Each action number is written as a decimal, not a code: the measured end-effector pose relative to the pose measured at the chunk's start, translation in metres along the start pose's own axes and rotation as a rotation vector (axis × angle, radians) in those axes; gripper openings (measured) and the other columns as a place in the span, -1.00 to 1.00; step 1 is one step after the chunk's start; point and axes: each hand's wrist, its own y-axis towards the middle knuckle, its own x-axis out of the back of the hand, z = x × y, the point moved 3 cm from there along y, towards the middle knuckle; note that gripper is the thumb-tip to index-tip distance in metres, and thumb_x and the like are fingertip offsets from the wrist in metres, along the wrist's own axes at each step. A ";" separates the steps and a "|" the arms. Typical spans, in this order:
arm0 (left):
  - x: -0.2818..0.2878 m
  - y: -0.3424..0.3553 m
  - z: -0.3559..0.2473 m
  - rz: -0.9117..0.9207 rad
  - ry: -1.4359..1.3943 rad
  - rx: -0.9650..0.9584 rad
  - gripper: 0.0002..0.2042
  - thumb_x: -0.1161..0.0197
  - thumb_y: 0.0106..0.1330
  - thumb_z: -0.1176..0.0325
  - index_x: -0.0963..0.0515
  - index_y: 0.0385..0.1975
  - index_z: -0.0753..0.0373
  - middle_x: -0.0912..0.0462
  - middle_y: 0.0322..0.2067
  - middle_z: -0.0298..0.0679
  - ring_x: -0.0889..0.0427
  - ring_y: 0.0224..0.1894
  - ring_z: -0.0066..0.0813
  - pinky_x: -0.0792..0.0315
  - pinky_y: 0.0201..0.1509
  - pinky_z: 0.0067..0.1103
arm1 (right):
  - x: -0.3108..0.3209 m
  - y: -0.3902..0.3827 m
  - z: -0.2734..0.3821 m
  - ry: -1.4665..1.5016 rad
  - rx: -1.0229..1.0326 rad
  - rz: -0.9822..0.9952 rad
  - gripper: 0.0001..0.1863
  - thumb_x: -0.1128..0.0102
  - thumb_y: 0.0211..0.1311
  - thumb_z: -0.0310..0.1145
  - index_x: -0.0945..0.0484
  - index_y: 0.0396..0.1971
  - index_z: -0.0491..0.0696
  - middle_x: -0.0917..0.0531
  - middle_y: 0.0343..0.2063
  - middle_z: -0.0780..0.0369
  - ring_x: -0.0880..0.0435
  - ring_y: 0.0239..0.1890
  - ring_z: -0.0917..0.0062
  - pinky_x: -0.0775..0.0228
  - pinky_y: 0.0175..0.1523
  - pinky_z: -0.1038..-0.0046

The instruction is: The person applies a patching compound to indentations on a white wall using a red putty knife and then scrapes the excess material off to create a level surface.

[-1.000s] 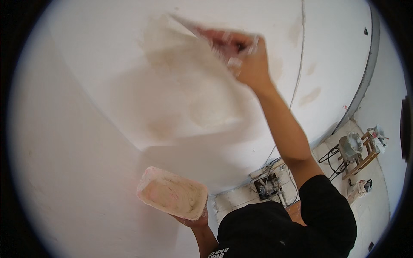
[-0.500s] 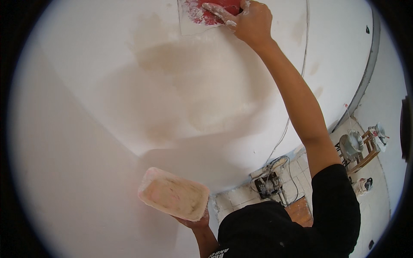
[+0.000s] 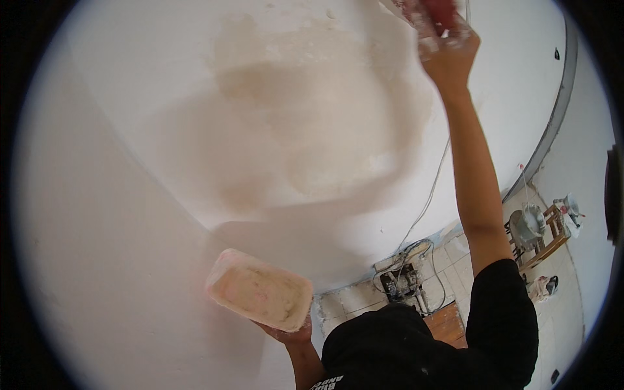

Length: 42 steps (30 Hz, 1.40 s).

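A: Where did you have the pale tray (image 3: 260,289), and why there?

B: Low on your left side, its open face turned up toward you, probably so the beige paste smeared inside stayed put and within your reach. Your left hand (image 3: 290,335) bore it from beneath; the tray hid most of those fingers, so I cannot tell whether they were spread or curled.

A: And your right hand (image 3: 452,62)?

B: Raised at the top edge, arm outstretched, beyond the beige patch (image 3: 318,117) on the wall (image 3: 162,136). Though blurred, your whitened fingers looked closed around the red tool (image 3: 442,14), likely for firm control. Whether its blade touched the wall, I couldn't tell.
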 end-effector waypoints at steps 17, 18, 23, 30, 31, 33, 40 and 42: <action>0.005 0.003 0.001 0.023 -0.127 0.127 -0.23 0.02 0.26 -0.36 -0.15 0.37 -0.02 -0.33 0.27 -0.23 -0.35 0.27 -0.05 -0.44 0.09 0.08 | -0.083 -0.184 0.032 -0.600 0.557 0.704 -0.69 -0.24 -0.01 -0.46 -0.64 -0.19 -0.16 -0.60 -0.32 0.21 -0.58 -0.29 0.38 -0.46 -0.21 0.37; 0.005 0.005 0.003 0.006 -0.100 0.108 -0.24 0.02 0.27 -0.36 -0.15 0.37 -0.02 -0.33 0.27 -0.22 -0.34 0.27 -0.05 -0.45 0.09 0.08 | -0.082 -0.173 0.031 -0.591 0.571 0.582 -0.70 -0.18 -0.05 -0.45 -0.61 -0.24 -0.18 -0.56 -0.30 0.24 -0.52 -0.23 0.39 -0.41 -0.11 0.33; -0.007 -0.002 0.002 0.029 -0.065 0.038 -0.24 -0.01 0.27 -0.34 -0.14 0.37 -0.01 -0.34 0.26 -0.23 -0.37 0.26 -0.05 -0.47 0.09 0.06 | -0.095 -0.102 0.021 -0.730 0.762 0.314 -0.68 -0.22 -0.11 -0.50 -0.62 -0.23 -0.16 -0.56 -0.26 0.25 -0.51 -0.19 0.41 -0.46 -0.13 0.39; 0.008 -0.009 0.001 0.033 -0.068 0.058 -0.22 0.00 0.26 -0.35 -0.13 0.37 0.01 -0.32 0.26 -0.18 -0.38 0.24 -0.02 -0.48 0.09 0.07 | -0.099 -0.130 -0.013 -0.860 0.769 0.566 -0.63 -0.24 -0.13 -0.56 -0.65 -0.19 -0.18 -0.50 -0.23 0.28 -0.49 -0.17 0.44 -0.52 -0.13 0.43; 0.007 -0.008 0.002 0.017 -0.069 0.066 -0.22 0.01 0.26 -0.35 -0.12 0.37 0.01 -0.32 0.26 -0.17 -0.38 0.24 -0.01 -0.49 0.08 0.06 | -0.092 -0.133 -0.018 -0.864 0.765 0.574 -0.63 -0.24 -0.13 -0.56 -0.65 -0.19 -0.18 -0.50 -0.23 0.28 -0.49 -0.17 0.44 -0.52 -0.13 0.43; 0.006 -0.006 -0.001 -0.001 -0.072 0.072 -0.22 0.01 0.27 -0.35 -0.12 0.37 0.01 -0.31 0.27 -0.16 -0.38 0.24 0.00 -0.50 0.07 0.05 | -0.082 -0.140 -0.021 -0.891 0.720 0.682 -0.62 -0.26 -0.12 -0.57 -0.66 -0.18 -0.11 -0.55 -0.20 0.32 -0.50 -0.15 0.45 -0.52 -0.14 0.44; 0.006 -0.009 -0.004 0.017 0.047 -0.013 -0.20 0.03 0.26 -0.38 -0.10 0.39 0.00 -0.28 0.29 -0.19 -0.31 0.29 -0.03 -0.45 0.12 0.07 | -0.067 -0.094 0.024 -0.835 0.417 0.404 -0.69 -0.23 -0.06 -0.49 -0.65 -0.22 -0.06 -0.64 -0.21 0.34 -0.56 -0.18 0.41 -0.54 -0.30 0.36; 0.004 -0.009 -0.004 0.034 0.228 -0.093 -0.19 0.02 0.25 -0.39 -0.10 0.39 0.00 -0.28 0.29 -0.20 -0.31 0.29 -0.04 -0.43 0.13 0.07 | -0.081 -0.084 0.025 -0.905 0.442 0.372 -0.72 -0.22 -0.06 -0.49 -0.65 -0.25 -0.09 -0.63 -0.24 0.30 -0.56 -0.18 0.39 -0.54 -0.31 0.35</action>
